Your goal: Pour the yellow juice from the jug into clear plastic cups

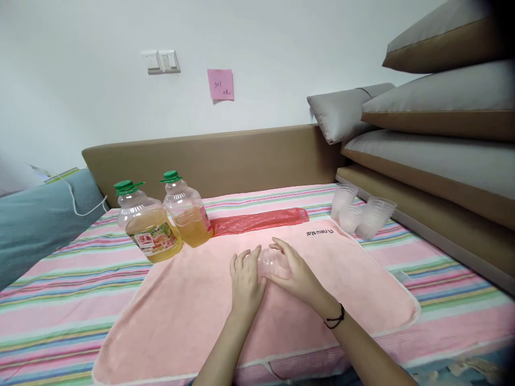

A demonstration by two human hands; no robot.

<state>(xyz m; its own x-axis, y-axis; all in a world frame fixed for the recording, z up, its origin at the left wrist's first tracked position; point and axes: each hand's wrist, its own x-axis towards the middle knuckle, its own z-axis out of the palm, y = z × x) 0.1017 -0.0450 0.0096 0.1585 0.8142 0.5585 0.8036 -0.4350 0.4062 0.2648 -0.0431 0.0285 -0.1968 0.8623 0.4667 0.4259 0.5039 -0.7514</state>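
Observation:
Over the middle of the pink towel [193,321], a small clear plastic cup [271,262] sits between my two hands. My left hand [247,279] presses against its left side, thumb near the bottom and fingers bent along it. Around the right side curls my right hand [295,273], with its thumb below and fingers above. The cup is see-through and partly covered by the fingers, so its exact shape is hard to make out. A dark cord bracelet [336,317] circles my right wrist.
Two oil bottles with green caps, one at far left [155,236] and one beside it [191,222], stand behind the towel. A red plastic bag [257,221] lies along its back edge. Clear cups [374,217] stand at right, near stacked grey cushions [434,150].

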